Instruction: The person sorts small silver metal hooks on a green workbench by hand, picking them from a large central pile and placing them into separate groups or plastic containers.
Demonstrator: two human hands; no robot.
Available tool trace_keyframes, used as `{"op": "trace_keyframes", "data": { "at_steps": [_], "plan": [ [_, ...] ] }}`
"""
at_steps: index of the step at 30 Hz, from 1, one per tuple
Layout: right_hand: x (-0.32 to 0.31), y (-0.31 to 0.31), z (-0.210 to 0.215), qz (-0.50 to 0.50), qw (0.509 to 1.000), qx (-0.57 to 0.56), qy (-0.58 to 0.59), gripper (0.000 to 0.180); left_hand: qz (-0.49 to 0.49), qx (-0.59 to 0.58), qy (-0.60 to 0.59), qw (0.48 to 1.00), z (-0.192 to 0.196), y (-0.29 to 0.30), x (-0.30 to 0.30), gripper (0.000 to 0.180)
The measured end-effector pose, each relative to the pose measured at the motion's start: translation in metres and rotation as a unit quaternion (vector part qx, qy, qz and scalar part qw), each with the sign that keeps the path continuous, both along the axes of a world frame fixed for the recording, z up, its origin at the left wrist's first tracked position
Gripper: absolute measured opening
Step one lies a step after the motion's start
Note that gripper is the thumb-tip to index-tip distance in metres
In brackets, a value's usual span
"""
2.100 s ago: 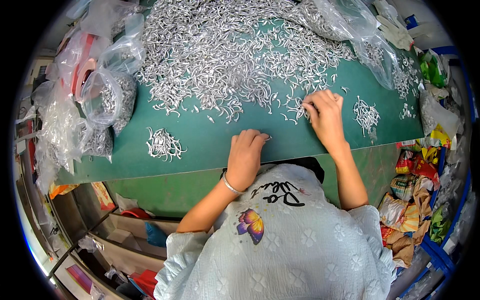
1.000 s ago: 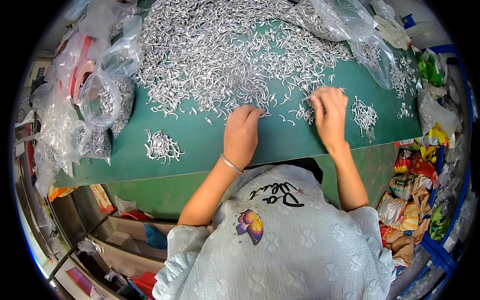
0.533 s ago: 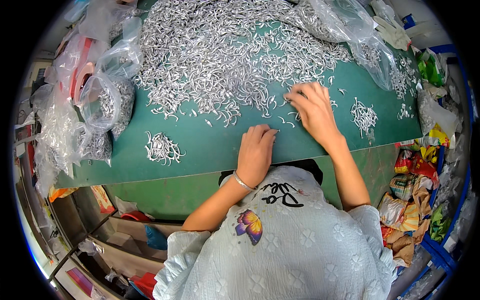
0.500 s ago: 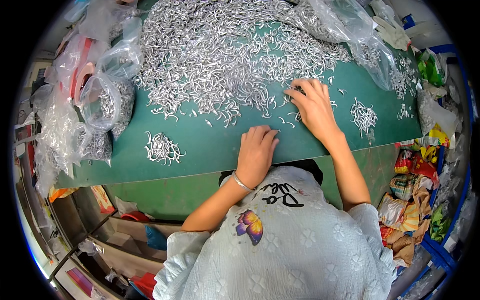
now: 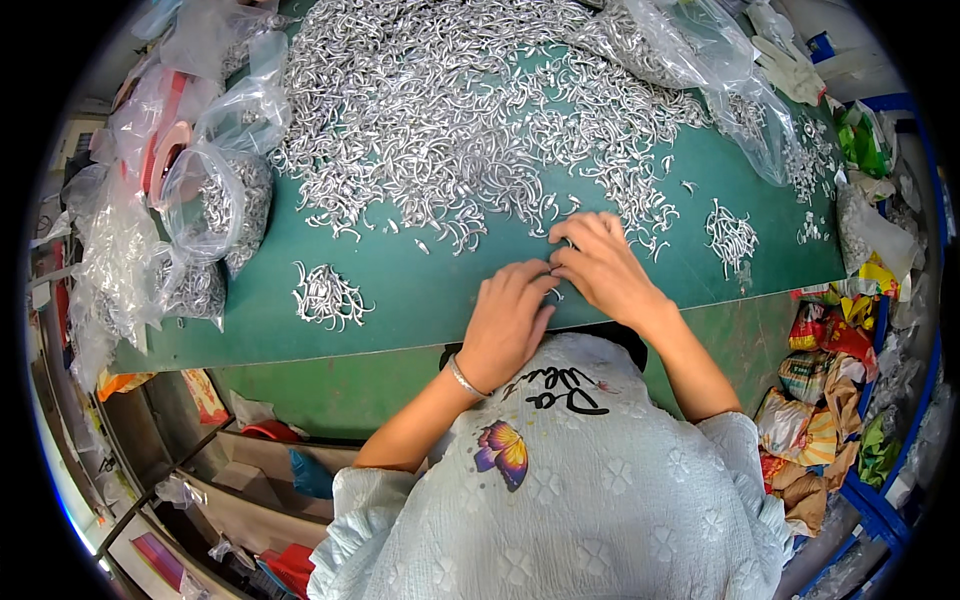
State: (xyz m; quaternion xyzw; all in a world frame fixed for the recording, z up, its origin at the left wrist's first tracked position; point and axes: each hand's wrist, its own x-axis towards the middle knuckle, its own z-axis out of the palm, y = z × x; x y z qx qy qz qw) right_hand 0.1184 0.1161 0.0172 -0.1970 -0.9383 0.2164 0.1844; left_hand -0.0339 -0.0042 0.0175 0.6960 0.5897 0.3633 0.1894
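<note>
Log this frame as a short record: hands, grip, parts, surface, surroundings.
Hands: left hand and right hand, fingertips close together near the table's near edge
Grip: unclear; fingers hide it
Parts: broad spread of curved silvery pieces; small left pile; small right pile
Surface: green table
Surroundings: open clear bag at left; pale glove far right
</note>
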Motion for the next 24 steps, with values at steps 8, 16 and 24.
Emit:
{"op": "trace_keyframes", "data": {
  "at_steps": [8,16,24],
  "plan": [
    [-0.034,0.026,-0.004,-0.141,0.989,0.051,0.010,0.017,-0.014,-0.030,0.010,0.999,-0.016,-0.006,-0.003,0.022],
    [-0.005,0.026,0.004,-0.172,0.983,-0.011,0.064,0.014,0.163,-0.017,0.037,0.986,-0.018,-0.020,-0.027,0.020],
    [0.020,-0.009,0.016,-0.156,0.984,-0.083,0.038,0.014,0.157,-0.014,0.038,0.987,-0.003,-0.012,-0.012,0.034]
  ]
}}
